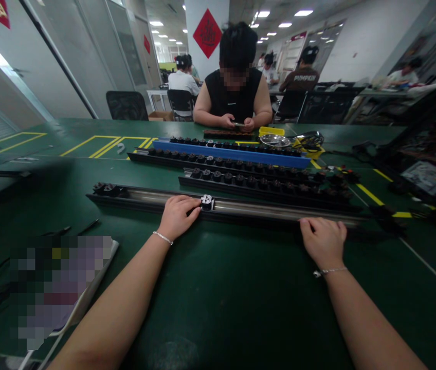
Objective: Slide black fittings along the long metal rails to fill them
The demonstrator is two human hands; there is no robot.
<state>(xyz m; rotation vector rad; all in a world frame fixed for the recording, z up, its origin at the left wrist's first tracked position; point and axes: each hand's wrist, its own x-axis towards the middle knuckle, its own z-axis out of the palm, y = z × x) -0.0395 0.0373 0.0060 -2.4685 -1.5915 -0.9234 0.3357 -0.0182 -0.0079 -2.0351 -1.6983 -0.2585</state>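
Crosswise on a dark green worktop [225, 288] marked with yellow lines [104, 146] lies a long black rail with a shiny metallic channel [256, 209], directly before both hands. Partway along it sits a small black block with a white patterned top [207, 201], and this lies right at the fingertips of the left grip [179, 215], just to their right. That grip keeps its fingers close together, laid over the rail, with the thumb lower on the near side; whether it pinches the block or merely touches it, I cannot tell. Well apart to the right, the right grip [324, 237] bends its fingers over the rail, thumb towards the block; I cannot tell how tightly they close on it. Each wrist wears a thin silvery bracelet [163, 237]. At the rail's left end, well away from the left grip, sit dark knobbly pieces [110, 189].

Beyond, roughly parallel, lie a shorter-looking black rail lined with dark round pieces [218, 184], another dark rail similarly filled [156, 158] and a bright blue rail [233, 153]. Across the worktop, a person in a black sleeveless top [235, 95] holds a small flat object [238, 124] in both hands, near a shiny round metal dish [275, 140].
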